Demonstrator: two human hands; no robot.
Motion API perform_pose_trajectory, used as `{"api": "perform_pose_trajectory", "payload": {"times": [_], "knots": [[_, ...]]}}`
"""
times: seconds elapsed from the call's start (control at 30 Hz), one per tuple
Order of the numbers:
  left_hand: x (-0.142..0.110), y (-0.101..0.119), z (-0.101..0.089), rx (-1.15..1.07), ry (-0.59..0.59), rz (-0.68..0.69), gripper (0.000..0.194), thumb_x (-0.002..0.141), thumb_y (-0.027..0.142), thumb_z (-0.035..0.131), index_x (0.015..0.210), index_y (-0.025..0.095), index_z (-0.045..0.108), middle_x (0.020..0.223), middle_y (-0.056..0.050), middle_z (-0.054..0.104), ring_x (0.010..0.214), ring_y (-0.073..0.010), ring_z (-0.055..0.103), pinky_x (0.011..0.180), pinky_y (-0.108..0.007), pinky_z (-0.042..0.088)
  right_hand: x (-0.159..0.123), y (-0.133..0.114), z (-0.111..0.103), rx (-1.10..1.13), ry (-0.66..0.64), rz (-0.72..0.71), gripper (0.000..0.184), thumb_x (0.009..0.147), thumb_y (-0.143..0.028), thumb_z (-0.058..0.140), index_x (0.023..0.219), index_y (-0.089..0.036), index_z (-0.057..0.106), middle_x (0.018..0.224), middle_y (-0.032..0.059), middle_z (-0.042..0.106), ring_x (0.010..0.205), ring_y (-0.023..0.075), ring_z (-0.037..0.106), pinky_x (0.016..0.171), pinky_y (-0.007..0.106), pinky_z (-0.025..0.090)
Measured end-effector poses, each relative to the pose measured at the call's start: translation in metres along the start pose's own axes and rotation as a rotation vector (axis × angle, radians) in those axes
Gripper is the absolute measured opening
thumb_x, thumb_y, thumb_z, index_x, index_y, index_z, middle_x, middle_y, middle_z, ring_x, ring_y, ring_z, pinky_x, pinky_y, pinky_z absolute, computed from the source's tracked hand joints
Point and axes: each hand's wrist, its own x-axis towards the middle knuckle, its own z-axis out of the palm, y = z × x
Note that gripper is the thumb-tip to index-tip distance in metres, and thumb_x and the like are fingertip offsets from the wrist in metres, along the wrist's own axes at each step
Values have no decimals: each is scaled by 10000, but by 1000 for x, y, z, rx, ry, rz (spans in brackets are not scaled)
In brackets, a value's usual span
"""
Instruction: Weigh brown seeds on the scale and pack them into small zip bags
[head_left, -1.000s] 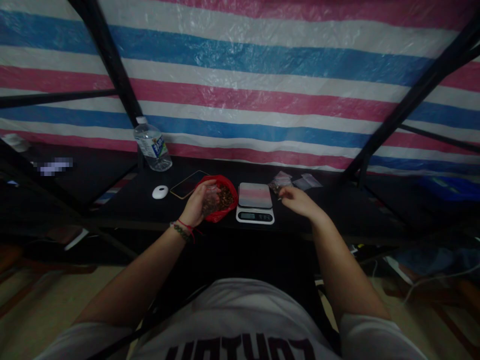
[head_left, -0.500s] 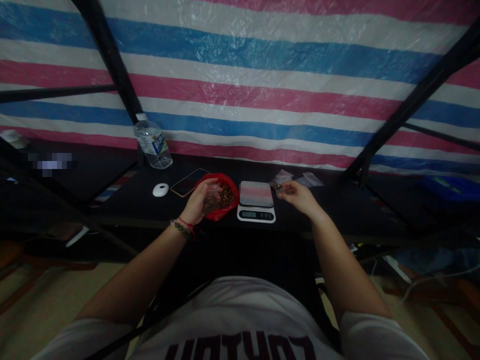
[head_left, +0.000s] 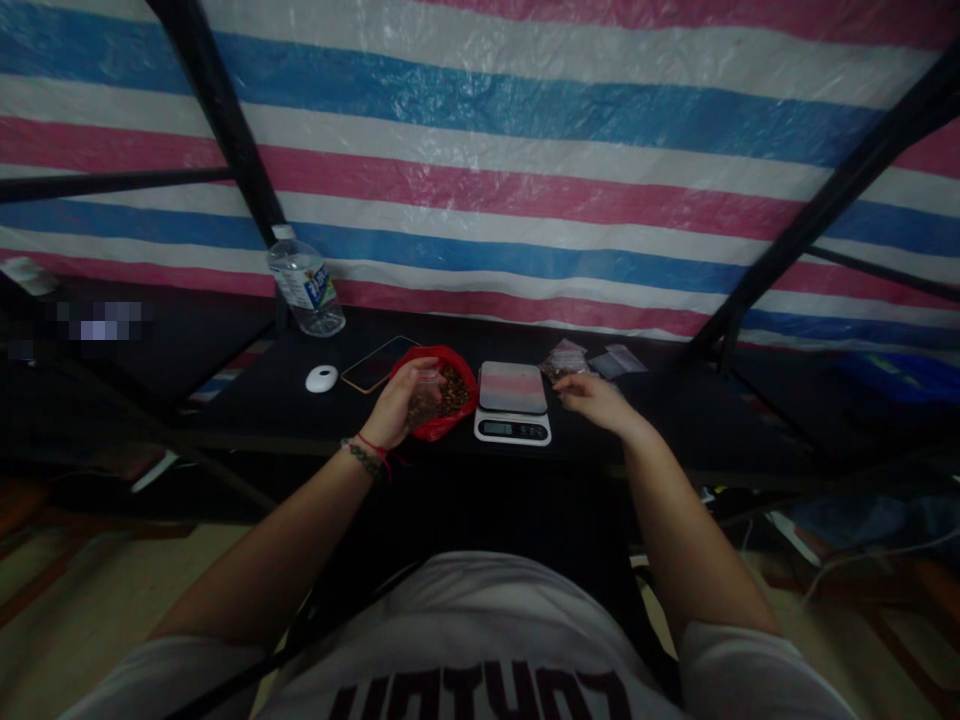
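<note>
My left hand (head_left: 399, 402) is closed around a small clear plastic bag (head_left: 425, 396). It holds the bag over the near left part of an open red bag (head_left: 468, 372), which contains many small brown bean-like pieces (head_left: 454, 390). My right hand (head_left: 596, 402) is to the right of a white digital scale (head_left: 513, 390), fingers loosely apart and low over the table. Just beyond its fingertips lie small clear bags (head_left: 564, 357) with some brown contents. The scale's plate bears nothing; its display is lit but too small to read.
Flat clear bags (head_left: 619, 361) lie farther right. On the left are a phone (head_left: 381, 364), a white rounded case (head_left: 322, 379) and a clear plastic bottle (head_left: 307, 285). Black metal posts (head_left: 225, 110) frame the black table (head_left: 247, 400), and a striped sheet (head_left: 510, 190) hangs behind it.
My right hand has shifted slightly towards me, away from the small bags, and its fingers have loosened. My left hand keeps its place with the clear bag.
</note>
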Motion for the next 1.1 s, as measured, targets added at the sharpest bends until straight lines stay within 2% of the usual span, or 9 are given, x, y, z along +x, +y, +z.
{"api": "perform_pose_trajectory", "payload": {"times": [0.1, 0.2, 0.33, 0.47, 0.63, 0.73, 0.9, 1.0, 1.1], "knots": [[-1, 1, 1, 17, -2, 1, 433, 831, 489, 573, 1123, 170, 595, 913, -50, 654, 682, -118, 601, 593, -234, 477, 0, -6, 8, 50, -33, -13, 302, 740, -237, 621, 1039, -193, 626, 1011, 48, 667, 905, 177, 631, 831, 324, 496], [0, 1, 1, 34, -4, 17, 442, 835, 498, 563, 1125, 165, 593, 919, -58, 658, 684, -121, 603, 602, -240, 477, 4, -10, 15, 31, 70, -46, 318, 746, -280, 651, 1052, -197, 619, 1066, 60, 658, 952, 189, 622, 874, 339, 482], [0, 0, 0, 55, -7, 22, 449, 839, 513, 554, 1126, 170, 589, 920, -62, 662, 679, -127, 603, 597, -246, 469, 8, -11, 24, -65, 176, -63, 282, 793, -352, 607, 1006, -173, 656, 999, 85, 674, 902, 222, 622, 848, 390, 489], [1, -2, -1, 64, -6, 16, 459, 839, 521, 550, 1131, 169, 589, 912, -62, 660, 679, -131, 604, 600, -250, 472, 12, -12, 34, -125, 275, -178, 278, 788, -257, 571, 1036, -187, 677, 1023, 90, 665, 973, 230, 595, 873, 395, 478], [1, -2, -2, 67, -8, 23, 456, 841, 515, 551, 1131, 166, 595, 919, -64, 660, 680, -124, 600, 598, -243, 472, 24, -18, 51, -65, 295, -215, 386, 765, -245, 605, 1147, -206, 639, 1080, 81, 653, 979, 213, 602, 846, 362, 500], [1, -1, -1, 64, -3, 22, 455, 839, 516, 553, 1122, 163, 601, 921, -68, 659, 679, -124, 600, 599, -242, 477, 34, -24, 60, 1, 304, -167, 457, 747, -225, 620, 1202, -199, 596, 1134, 86, 645, 972, 202, 615, 864, 355, 506], [0, -1, -1, 70, -5, 21, 442, 838, 504, 562, 1120, 166, 603, 916, -63, 658, 683, -125, 598, 603, -242, 482, 41, -25, 72, -36, 230, -60, 602, 699, -192, 666, 1284, -169, 525, 1047, 87, 673, 876, 200, 644, 853, 364, 518], [0, -1, -2, 72, -11, 19, 439, 843, 497, 560, 1126, 164, 602, 929, -70, 659, 688, -126, 595, 606, -243, 485, 40, -22, 74, -80, 184, -53, 628, 682, -214, 698, 1285, -169, 525, 1109, 109, 656, 962, 230, 636, 883, 391, 509], [1, -2, -3, 67, -13, 20, 445, 845, 497, 556, 1132, 159, 599, 933, -73, 655, 693, -126, 593, 608, -239, 487, 38, -37, 62, -83, 269, -126, 546, 680, -248, 711, 1205, -176, 580, 1210, 125, 611, 1133, 267, 561, 998, 450, 433]]}}
